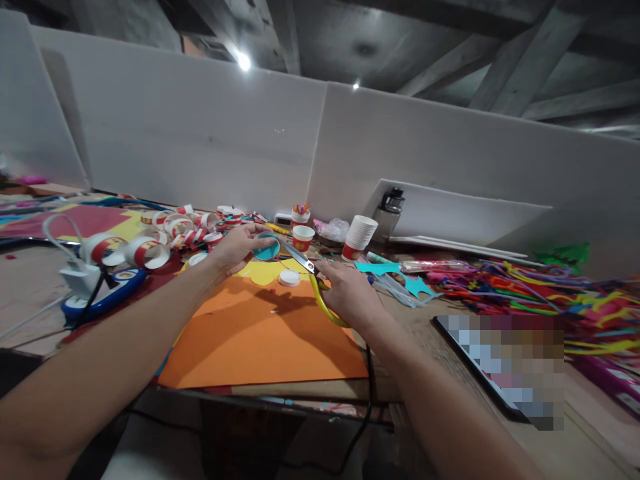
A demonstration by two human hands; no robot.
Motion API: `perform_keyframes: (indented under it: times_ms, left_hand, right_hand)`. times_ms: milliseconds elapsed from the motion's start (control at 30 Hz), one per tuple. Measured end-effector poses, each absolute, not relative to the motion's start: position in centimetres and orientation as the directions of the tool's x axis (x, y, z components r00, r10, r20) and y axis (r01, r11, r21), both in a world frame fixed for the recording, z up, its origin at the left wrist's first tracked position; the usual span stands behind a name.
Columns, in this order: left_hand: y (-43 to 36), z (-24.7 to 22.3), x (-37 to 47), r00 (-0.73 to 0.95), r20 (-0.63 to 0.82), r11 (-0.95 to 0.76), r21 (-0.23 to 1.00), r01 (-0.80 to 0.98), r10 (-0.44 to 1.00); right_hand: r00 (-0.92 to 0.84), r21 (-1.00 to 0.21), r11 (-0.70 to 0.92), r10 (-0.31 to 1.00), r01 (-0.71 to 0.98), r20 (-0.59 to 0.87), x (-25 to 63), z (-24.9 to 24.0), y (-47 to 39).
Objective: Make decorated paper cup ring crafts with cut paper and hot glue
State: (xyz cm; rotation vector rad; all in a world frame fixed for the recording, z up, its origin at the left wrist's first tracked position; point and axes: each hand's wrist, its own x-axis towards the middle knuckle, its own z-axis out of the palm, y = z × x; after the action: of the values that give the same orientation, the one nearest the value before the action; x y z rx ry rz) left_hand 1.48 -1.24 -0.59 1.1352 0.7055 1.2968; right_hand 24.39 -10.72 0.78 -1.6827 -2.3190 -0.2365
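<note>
My left hand (239,248) pinches a small round piece with a teal face (267,247) and a thin pale rim; it resembles a cut-off paper cup base. In my right hand (350,293) is a pair of scissors (302,260) with yellow handles. Its blades point left and reach the edge of the teal piece; I cannot tell if they touch it. Below both hands lies an orange sheet (265,340). A white round cup base (289,278) rests at its far edge, beside yellow sheet material (263,274).
Curled red-and-white paper cup strips (150,250) are heaped at left. A paper cup (303,238) and a cup stack (360,237) stand behind the hands. Teal scraps (417,287), colourful pipe cleaners (505,287) and a phone (495,373) lie at right. A bottle (388,217) stands behind.
</note>
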Motion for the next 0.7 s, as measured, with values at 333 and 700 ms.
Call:
perform_keyframes:
  times_ms: [333,700]
  left_hand:
    - [-1.0,-0.7,1.8,0.028,0.242,-0.204,0.869,-0.451,0.97]
    - [-1.5,-1.5,2.7,-0.037,0.541,-0.54,0.829,-0.144,0.84]
  right_hand:
    - [-0.277,-0.293,0.39,0.891,0.873,0.36,24.7,-0.3,-9.6]
    - [-0.227,-0.806,0.171,0.973,0.567,0.047,22.3,-0.5,-12.0]
